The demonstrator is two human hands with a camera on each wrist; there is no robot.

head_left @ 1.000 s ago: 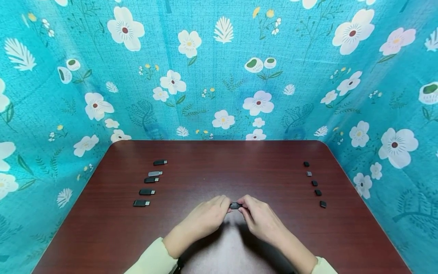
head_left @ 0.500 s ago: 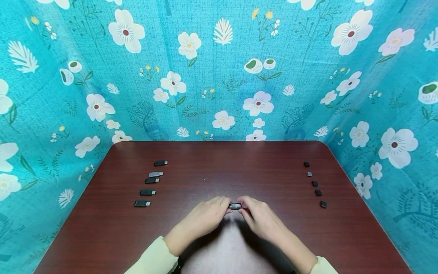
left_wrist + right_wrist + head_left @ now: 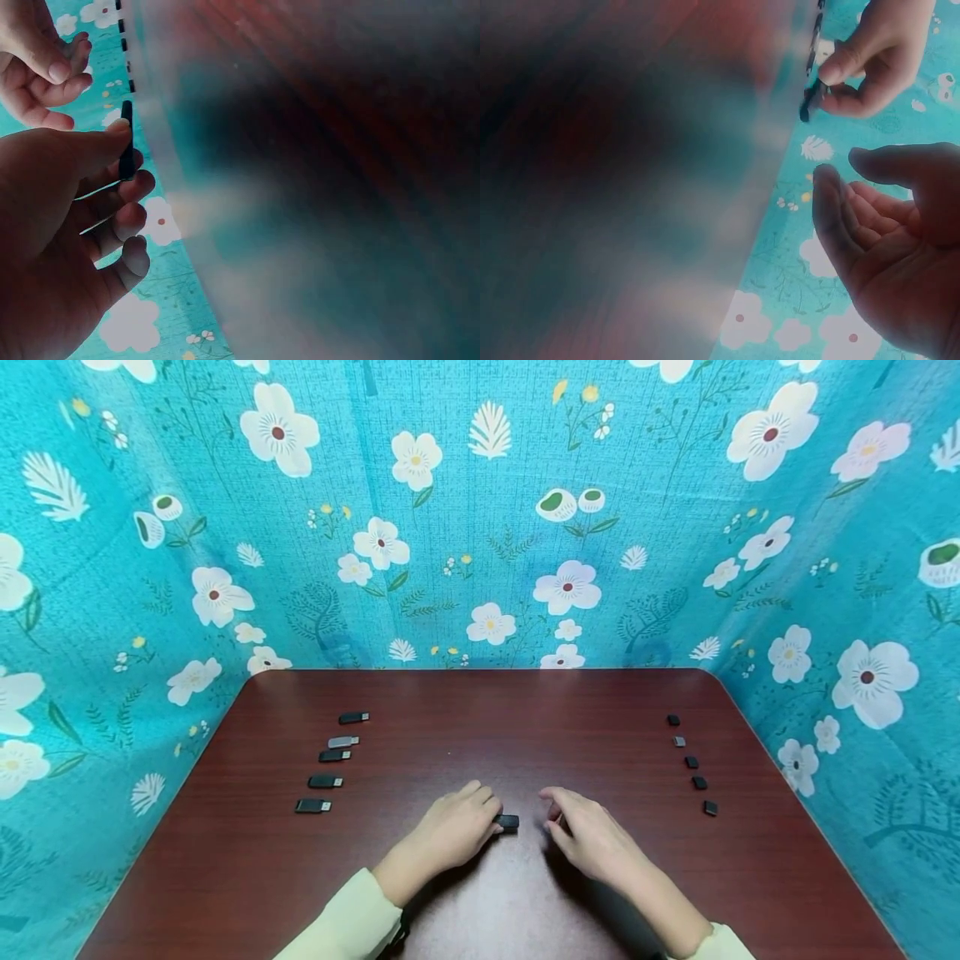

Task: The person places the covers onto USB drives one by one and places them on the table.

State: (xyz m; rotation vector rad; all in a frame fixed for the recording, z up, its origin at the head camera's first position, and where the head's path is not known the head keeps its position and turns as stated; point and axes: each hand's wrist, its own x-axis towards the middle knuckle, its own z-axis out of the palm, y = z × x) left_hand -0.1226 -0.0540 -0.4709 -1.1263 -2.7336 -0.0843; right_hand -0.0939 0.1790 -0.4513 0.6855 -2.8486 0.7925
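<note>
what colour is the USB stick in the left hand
Black: the USB stick in the left hand shows best in the head view.

I worked at a reddish-brown table (image 3: 600, 727) in a curtained-off spot, flowered turquoise cloth (image 3: 450, 518) on three sides; home or studio, I couldn't tell.

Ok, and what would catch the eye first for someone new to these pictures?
Probably the turquoise cloth with white flowers, rising behind the dark red table. Next, low in the head view, the left hand pinches a small black stick, while the right hand is apart from it, visibly holding nothing. Then two lines: five USB drives on the left, five small caps on the right.
</note>
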